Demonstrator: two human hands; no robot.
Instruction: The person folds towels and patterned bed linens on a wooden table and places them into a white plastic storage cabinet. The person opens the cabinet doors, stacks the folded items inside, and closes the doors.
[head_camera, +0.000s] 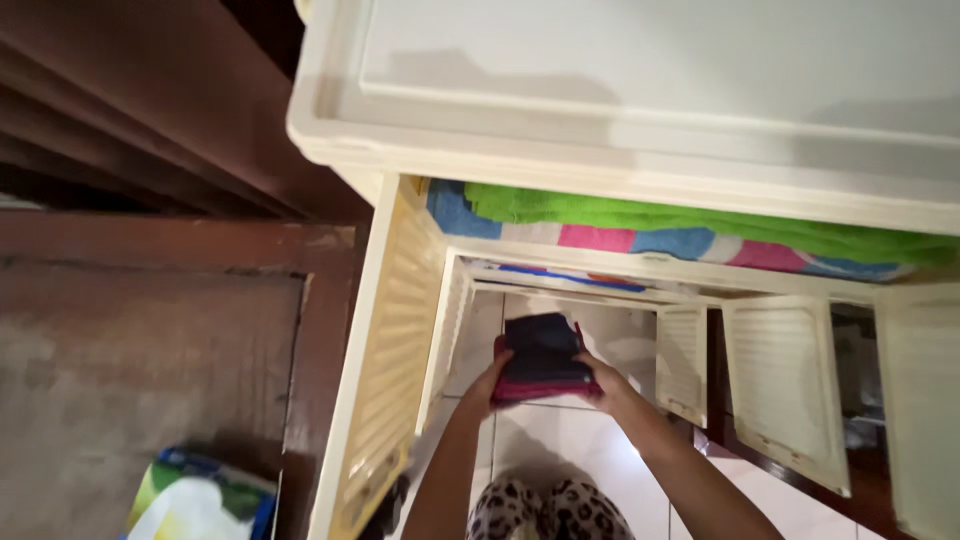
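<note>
**Holding a folded clothing stack at an open plastic cabinet**

Looking down from the head camera, the view shows a cream plastic cabinet (640, 130) with several louvred doors swung open.

**Hands**
- The left hand (487, 388) grips the left edge of the folded stack, fingers curled closed around it.
- The right hand (607, 385) grips the right edge of the same stack, also closed around it.
- Both forearms rise from the near edge of the view and converge on the stack.

**Held item**
- The folded stack (545, 360) consists of a dark navy garment on top and a magenta garment beneath, lying roughly flat.
- The stack sits between the two hands, in front of the lower opening of the cabinet, above the white tiled floor (545, 440).
- Whether the stack touches a shelf cannot be determined.

**Surroundings**
- A green towel (640, 212) lies folded on the upper shelf, on top of a striped towel (600, 238) in blue, pink and white.
- The large left door (395, 340) stands open just left of the left hand.
- Smaller open doors (785, 385) hang right of the right hand.
- Leopard-print fabric (545, 510) appears at the near edge, between the forearms.
- Dark brown wooden furniture (150, 300) occupies the left side of the scene.
- A blue, green and yellow package (200, 500) lies at the near left, beside the wooden furniture.
</note>
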